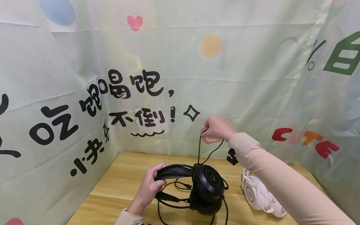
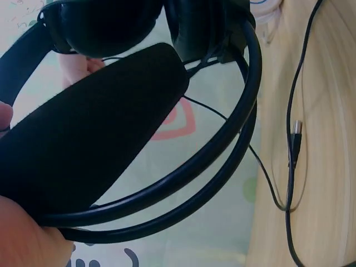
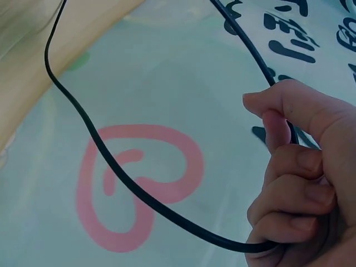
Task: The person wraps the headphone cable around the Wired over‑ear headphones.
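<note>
Over the wood-grain table (image 1: 112, 184): one black headset (image 1: 209, 181), its ear cups at the right of the head view and its headband to the left; whether it touches the tabletop cannot be told. Left hand (image 1: 150, 184): at the headband, thumb and fingers clamped on the band. Right hand (image 1: 218, 128): raised above the ear cups, fingers curled on the black cable (image 1: 199, 148), which enters between thumb and forefinger and leaves in a loop near the little finger. More of this cable: loops beneath the headband and beside the cups. One plug (image 2: 296, 139), black with a metal tip, near the table's edge. One white headset (image 1: 261, 196), on the table to the right, beside the right forearm, white cord lying across it. Two sleeves (image 1: 292, 184), pale beige, one to each arm. Cloth backdrop (image 1: 247, 68), pale green, at the rear and both sides, printed with black characters, a pink heart (image 1: 135, 23), an orange disc (image 1: 211, 46) and the coloured word CUTE (image 1: 309, 137).
</note>
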Available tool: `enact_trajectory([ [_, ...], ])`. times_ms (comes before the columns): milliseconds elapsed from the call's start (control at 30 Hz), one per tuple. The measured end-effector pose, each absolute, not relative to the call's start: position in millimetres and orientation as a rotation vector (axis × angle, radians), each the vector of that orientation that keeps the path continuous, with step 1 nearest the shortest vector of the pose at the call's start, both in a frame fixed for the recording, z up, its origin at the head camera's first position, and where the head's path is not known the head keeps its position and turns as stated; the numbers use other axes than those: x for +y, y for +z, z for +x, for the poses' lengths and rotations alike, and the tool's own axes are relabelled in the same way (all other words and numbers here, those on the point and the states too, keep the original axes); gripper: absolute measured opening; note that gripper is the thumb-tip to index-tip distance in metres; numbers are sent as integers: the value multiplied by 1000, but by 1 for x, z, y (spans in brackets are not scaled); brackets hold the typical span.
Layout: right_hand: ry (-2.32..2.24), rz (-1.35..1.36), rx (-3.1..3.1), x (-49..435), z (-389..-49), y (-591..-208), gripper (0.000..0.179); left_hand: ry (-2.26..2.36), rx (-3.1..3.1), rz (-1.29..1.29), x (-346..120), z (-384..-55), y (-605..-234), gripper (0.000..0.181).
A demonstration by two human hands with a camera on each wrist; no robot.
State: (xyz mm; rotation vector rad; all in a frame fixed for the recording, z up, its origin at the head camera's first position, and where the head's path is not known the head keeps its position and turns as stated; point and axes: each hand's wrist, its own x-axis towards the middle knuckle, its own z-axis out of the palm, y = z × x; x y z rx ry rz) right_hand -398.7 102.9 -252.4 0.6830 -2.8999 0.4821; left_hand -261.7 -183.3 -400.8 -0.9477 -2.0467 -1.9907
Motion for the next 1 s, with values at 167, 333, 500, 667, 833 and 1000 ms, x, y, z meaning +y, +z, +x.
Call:
enact_trajectory([
  [167, 426, 690, -2899, 97, -394, -242, 30, -1836, -2128, -856, -182, -265, -404, 20],
  [333, 346, 719, -2915, 88, -385, -230, 26, -1737, -2158, -821, -181, -267, -406, 22],
  [500, 274, 742, -2867, 79, -377, -224, 27, -1686, -2170, -747, -179, -268, -407, 21],
  [667, 218, 761, -2798, 69, -367, -223, 25, -1634, -2188, -653, -178, -267, -407, 21],
  [833, 152, 746, -2780, 61, -357, -220, 27, -1617, -2209, -558, -176, -267, -405, 21],
  [1000, 57, 756, -2729, 58, -349, -219, 38, -1578, -2213, -459, -178, -267, -404, 23],
])
